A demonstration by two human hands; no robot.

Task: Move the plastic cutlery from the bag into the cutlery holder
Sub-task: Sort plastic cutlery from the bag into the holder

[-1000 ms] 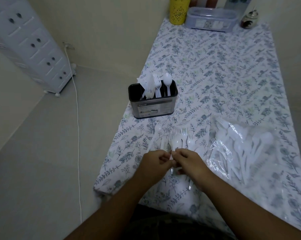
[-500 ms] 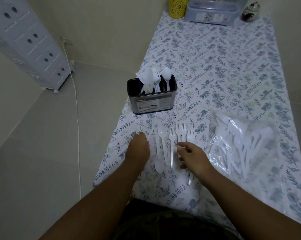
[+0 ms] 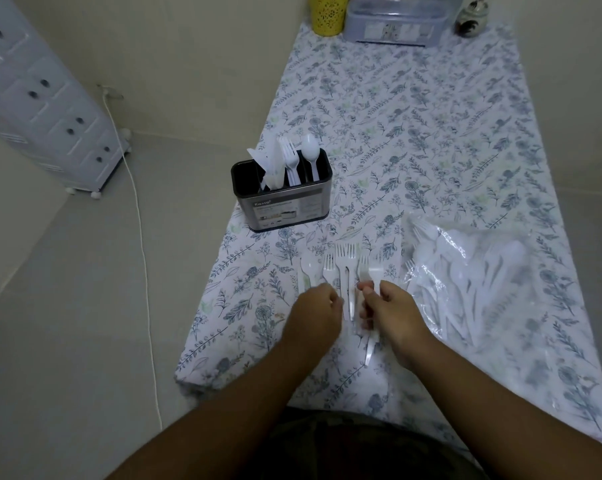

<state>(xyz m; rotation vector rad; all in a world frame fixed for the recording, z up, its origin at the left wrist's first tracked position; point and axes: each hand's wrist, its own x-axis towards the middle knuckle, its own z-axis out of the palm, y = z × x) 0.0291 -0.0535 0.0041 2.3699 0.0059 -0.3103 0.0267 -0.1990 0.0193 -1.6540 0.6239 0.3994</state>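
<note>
A dark metal cutlery holder [image 3: 282, 202] stands at the table's left edge with white knives, forks and a spoon upright in it. A clear plastic bag [image 3: 472, 271] of white cutlery lies at the right. Between them several loose white forks [image 3: 344, 261] and a spoon [image 3: 306, 268] lie in a row on the cloth. My left hand [image 3: 313, 317] is curled over the handles of the spoon and the leftmost fork; its fingertips are hidden. My right hand [image 3: 393, 313] pinches the handle of a fork [image 3: 363, 268] at the right of the row.
The table [image 3: 413, 133] has a floral cloth and its near left corner hangs beside open floor. A yellow cup [image 3: 327, 10], a lidded plastic box [image 3: 396, 19] and a small jar [image 3: 471, 17] stand at the far end. A white drawer unit [image 3: 39, 98] and cable are on the left.
My left hand has moved right from the bare cloth onto the spoon and fork handles. My right hand has closed its thumb and fingers on a fork handle. The camera has tilted slightly.
</note>
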